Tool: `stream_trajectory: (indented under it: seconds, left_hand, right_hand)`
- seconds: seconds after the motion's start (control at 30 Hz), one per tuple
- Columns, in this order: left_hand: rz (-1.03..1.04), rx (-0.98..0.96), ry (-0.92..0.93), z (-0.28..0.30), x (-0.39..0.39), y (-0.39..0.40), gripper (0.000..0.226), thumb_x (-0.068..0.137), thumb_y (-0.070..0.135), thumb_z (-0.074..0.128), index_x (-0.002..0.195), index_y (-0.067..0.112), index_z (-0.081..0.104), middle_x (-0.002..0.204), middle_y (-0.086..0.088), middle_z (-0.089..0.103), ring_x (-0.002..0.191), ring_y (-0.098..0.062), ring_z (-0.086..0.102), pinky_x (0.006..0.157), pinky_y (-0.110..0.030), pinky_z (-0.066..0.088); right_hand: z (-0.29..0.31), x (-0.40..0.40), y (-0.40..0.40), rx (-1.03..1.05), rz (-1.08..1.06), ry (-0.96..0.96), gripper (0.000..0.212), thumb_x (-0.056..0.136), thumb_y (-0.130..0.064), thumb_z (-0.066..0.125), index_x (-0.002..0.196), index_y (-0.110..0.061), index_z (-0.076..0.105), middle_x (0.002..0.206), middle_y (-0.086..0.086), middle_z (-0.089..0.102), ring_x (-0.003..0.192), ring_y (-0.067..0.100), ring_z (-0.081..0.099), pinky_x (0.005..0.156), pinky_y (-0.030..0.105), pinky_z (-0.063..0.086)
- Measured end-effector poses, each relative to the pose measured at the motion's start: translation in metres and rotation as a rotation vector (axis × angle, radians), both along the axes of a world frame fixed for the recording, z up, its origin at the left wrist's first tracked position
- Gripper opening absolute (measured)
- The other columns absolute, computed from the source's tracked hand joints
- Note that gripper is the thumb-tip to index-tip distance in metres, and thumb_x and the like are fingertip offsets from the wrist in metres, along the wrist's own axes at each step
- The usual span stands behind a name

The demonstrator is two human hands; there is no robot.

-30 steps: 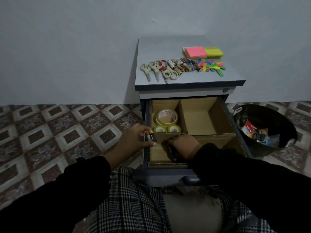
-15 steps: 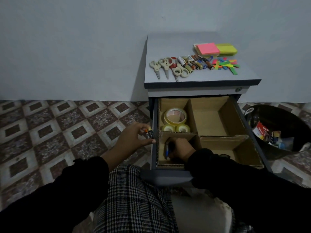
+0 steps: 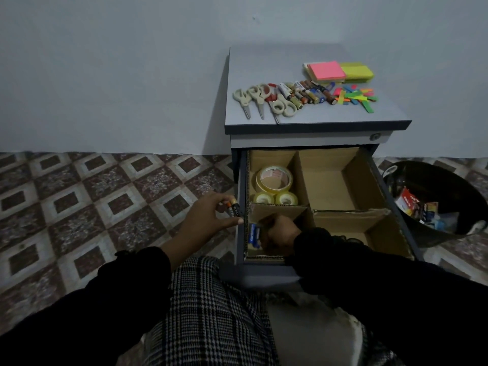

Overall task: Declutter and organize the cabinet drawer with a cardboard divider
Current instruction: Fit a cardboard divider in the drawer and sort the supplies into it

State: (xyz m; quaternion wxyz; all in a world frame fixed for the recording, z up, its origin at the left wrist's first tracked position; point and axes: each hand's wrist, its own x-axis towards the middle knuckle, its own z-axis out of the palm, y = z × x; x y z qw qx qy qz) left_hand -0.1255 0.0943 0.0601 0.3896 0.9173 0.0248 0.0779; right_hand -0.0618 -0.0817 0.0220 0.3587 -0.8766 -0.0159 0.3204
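Note:
The open drawer (image 3: 241, 180) of a small grey cabinet (image 3: 303, 122) holds a cardboard divider (image 3: 303, 178) with four compartments. Three tape rolls (image 3: 273, 178) lie in the back left compartment. My left hand (image 3: 208, 217) hovers just outside the drawer's left wall and pinches two black-and-orange batteries (image 3: 234, 209). My right hand (image 3: 280, 232) reaches down into the front left compartment, fingers curled beside a blue battery (image 3: 254, 235) standing there; whether it grips the battery is hidden. The two right compartments hold nothing.
On the cabinet top lie several scissors (image 3: 260, 100), a row of batteries (image 3: 307, 93), coloured tabs (image 3: 355, 97) and sticky note pads (image 3: 338, 71). A black bin (image 3: 449, 180) with rubbish stands right of the drawer. Patterned floor tiles spread to the left.
The view has shifted, so the cabinet sits further right. My right hand has sunk deeper into the front left compartment, and a blue battery now shows beside it. My left hand keeps its batteries.

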Motion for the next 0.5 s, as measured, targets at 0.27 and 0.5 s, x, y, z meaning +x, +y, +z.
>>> stream_trajectory:
  seconds: [0.27, 0.5]
  left_hand:
    - [0.005, -0.009, 0.003, -0.0011, 0.0001, 0.0039, 0.047, 0.069, 0.027, 0.081, 0.111, 0.014, 0.063, 0.104, -0.005, 0.058, 0.088, -0.016, 0.058, 0.073, -0.019, 0.044]
    - [-0.002, -0.011, 0.006, -0.0047, -0.0014, 0.0057, 0.051, 0.069, 0.03, 0.081, 0.114, 0.015, 0.063, 0.104, -0.002, 0.058, 0.087, -0.012, 0.058, 0.075, -0.022, 0.048]
  right_hand:
    - [-0.0045, -0.0013, 0.0099, 0.376, -0.478, 0.323, 0.02, 0.092, 0.004, 0.045, 0.108, 0.005, 0.057, 0.081, 0.01, 0.054, 0.069, 0.021, 0.052, 0.065, 0.031, 0.048]
    - [-0.0039, -0.0042, 0.0088, 0.397, -0.52, 0.374, 0.021, 0.094, 0.006, 0.038, 0.084, -0.004, 0.054, 0.075, 0.012, 0.05, 0.063, 0.023, 0.05, 0.061, 0.034, 0.048]
